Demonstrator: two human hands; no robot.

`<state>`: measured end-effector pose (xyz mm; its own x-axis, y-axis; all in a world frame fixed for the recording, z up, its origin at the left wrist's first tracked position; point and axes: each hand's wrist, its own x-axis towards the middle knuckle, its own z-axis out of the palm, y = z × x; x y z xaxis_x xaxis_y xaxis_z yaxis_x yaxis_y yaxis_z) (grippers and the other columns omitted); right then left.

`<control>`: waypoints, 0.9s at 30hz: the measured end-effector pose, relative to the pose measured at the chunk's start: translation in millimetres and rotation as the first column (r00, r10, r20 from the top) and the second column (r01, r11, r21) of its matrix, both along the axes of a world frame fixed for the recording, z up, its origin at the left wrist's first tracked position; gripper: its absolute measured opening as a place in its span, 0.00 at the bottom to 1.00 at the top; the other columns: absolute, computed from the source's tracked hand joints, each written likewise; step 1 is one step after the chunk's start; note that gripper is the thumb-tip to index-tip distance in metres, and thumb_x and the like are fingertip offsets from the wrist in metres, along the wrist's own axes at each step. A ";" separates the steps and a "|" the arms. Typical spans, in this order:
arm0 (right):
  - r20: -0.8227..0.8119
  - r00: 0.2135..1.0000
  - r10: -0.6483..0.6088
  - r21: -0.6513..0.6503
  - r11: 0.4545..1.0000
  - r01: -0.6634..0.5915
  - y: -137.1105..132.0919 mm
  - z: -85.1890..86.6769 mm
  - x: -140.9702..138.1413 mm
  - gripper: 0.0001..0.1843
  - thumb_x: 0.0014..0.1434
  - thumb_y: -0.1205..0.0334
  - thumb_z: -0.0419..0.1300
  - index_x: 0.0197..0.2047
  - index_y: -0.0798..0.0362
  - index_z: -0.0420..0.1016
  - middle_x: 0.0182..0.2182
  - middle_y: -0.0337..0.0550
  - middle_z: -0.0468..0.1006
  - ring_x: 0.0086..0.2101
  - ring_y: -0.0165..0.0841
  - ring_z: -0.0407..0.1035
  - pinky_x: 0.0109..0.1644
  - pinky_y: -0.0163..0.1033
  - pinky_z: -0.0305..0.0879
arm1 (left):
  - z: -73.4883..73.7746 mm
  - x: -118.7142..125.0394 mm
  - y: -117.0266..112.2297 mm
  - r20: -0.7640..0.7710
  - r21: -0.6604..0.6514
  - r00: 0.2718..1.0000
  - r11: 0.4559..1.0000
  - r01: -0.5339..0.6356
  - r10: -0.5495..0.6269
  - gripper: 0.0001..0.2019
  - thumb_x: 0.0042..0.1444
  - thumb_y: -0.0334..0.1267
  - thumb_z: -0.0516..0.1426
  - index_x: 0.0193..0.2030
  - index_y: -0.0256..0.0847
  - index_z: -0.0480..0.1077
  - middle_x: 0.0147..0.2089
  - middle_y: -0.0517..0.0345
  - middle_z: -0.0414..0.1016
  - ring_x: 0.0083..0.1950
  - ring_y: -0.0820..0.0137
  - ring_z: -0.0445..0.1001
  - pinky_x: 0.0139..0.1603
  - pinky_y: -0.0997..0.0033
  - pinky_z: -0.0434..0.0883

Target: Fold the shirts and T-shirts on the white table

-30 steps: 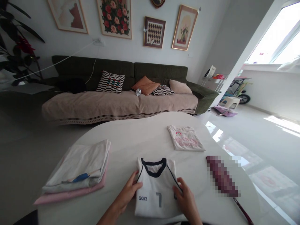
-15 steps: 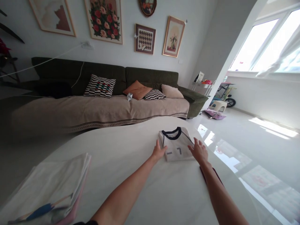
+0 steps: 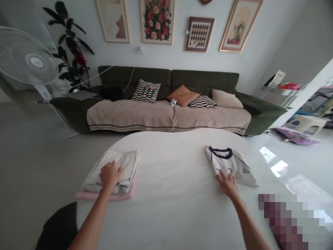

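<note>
A folded white jersey (image 3: 231, 165) with a dark collar lies at the right of the round white table (image 3: 174, 208). My right hand (image 3: 227, 183) rests flat on its near edge, fingers spread. At the left sits a stack of folded clothes (image 3: 114, 172), white pieces over a pink one. My left hand (image 3: 109, 175) lies open on top of that stack. Nothing is held in either hand.
A blurred dark red patch (image 3: 286, 218) covers the table's near right edge. A green sofa (image 3: 169, 100) with cushions stands behind the table, a standing fan (image 3: 28, 62) and a plant (image 3: 73, 45) at the left. A dark chair back (image 3: 58, 229) shows at the near left.
The jersey now lies at the right, over where a pink-printed folded shirt lay. My left hand has left the jersey and moved onto the stack at the left. The view has turned left.
</note>
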<state>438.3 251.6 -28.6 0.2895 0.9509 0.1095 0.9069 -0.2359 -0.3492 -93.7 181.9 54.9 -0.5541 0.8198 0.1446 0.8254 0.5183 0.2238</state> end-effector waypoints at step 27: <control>-0.479 0.627 0.615 0.256 0.781 -0.570 -223.1 228.8 -166.9 0.11 0.56 0.65 0.51 0.40 0.51 0.72 0.34 0.41 0.75 0.34 0.30 0.68 0.39 0.33 0.63 | 131.6 168.5 -107.9 0.592 0.420 -0.096 0.205 0.884 -0.800 0.14 0.48 0.46 0.58 0.40 0.42 0.72 0.40 0.56 0.72 0.42 0.67 0.68 0.45 0.71 0.64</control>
